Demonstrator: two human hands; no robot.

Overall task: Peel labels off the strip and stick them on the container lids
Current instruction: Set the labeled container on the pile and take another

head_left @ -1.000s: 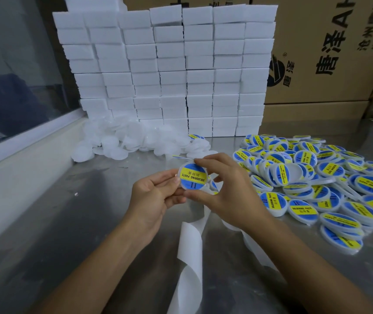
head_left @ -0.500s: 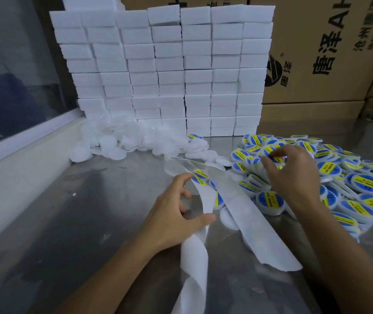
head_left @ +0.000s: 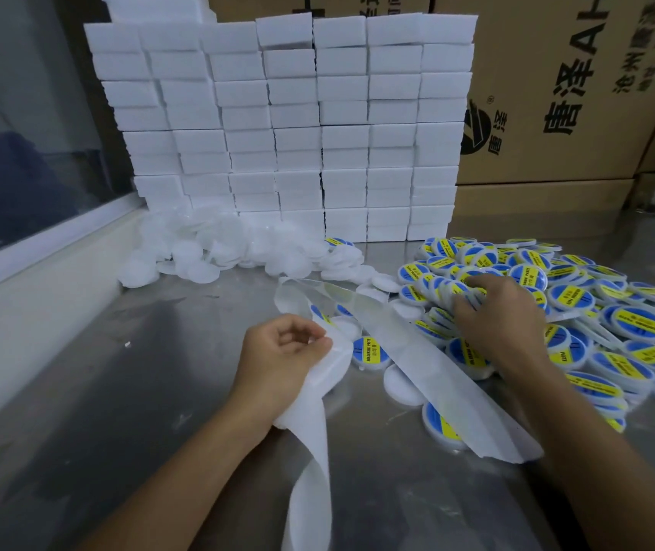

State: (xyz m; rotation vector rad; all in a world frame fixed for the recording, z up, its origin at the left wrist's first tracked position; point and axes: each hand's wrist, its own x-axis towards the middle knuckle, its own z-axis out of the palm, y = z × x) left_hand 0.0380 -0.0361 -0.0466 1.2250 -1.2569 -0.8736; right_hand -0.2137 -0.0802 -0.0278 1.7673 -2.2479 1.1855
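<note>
Labelled lids read "SOLDERING PASTE"; the cardboard box bears "唐泽"

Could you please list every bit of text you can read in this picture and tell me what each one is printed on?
"SOLDERING PASTE": yellow band of the label on a lid by the strip.
"唐泽": black print on the big carton, again beside its round logo.
"AH": large letters on that carton, cut off at the top edge.
Smaller Chinese column on the carton: too blurred to read.
Fine print on the other labels: too small.
</note>
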